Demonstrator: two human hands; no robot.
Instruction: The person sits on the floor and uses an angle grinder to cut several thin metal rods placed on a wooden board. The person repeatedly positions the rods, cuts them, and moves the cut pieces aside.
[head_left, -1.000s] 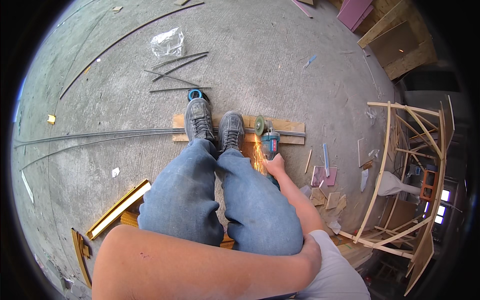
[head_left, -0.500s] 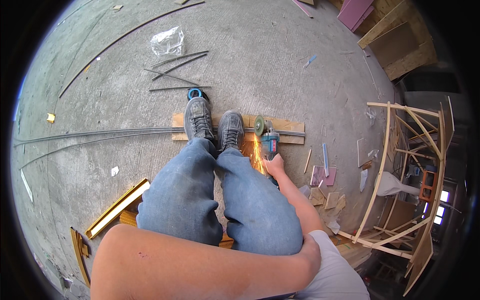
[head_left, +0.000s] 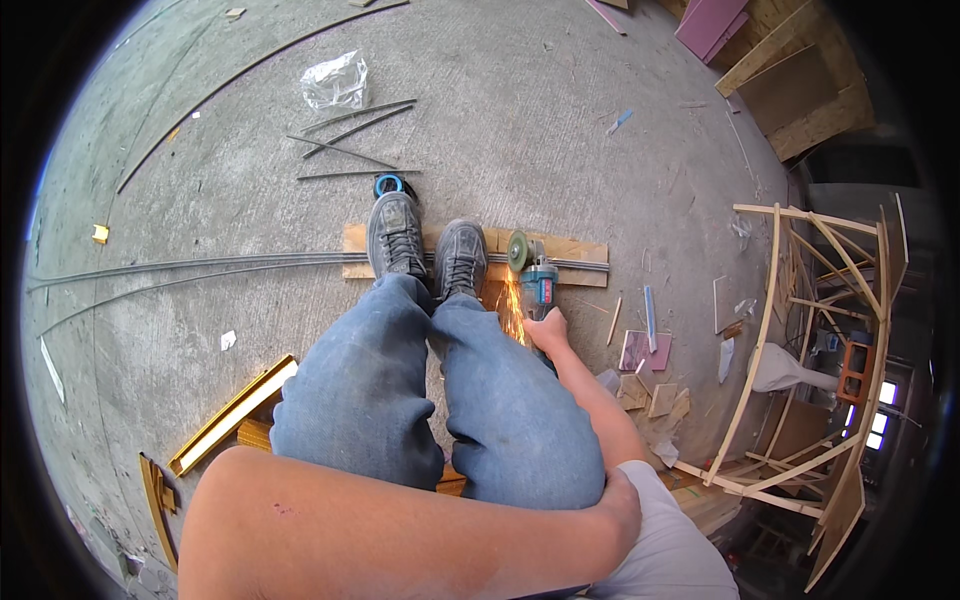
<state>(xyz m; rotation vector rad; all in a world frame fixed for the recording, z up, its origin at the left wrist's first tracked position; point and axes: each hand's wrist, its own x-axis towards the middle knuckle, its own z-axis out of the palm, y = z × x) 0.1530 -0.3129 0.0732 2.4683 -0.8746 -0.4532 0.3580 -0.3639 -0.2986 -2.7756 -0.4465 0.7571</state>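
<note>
My right hand (head_left: 547, 329) is wrapped round the body of a teal angle grinder (head_left: 540, 286). Its green disc (head_left: 518, 251) meets thin metal rods (head_left: 585, 265), and orange sparks (head_left: 513, 310) stream back toward my legs. The rods lie across a wooden board (head_left: 592, 250), pinned beneath my grey shoes (head_left: 460, 255), and run far off to the left. My left forearm crosses in front of my lap. My left hand (head_left: 622, 508) rests by my right elbow and thigh, its fingers largely hidden.
Several cut rods (head_left: 360, 130) and a clear plastic bag (head_left: 336, 82) lie ahead on the concrete. A blue-ringed round object (head_left: 389, 184) sits at my left toe. Yellow channel pieces (head_left: 235, 415) are at left; wood scraps (head_left: 662, 400) and a timber frame (head_left: 765, 340) are at right.
Almost nothing has moved; the grinder stays at the same spot on the rods and the spray of sparks has shifted shape slightly.
</note>
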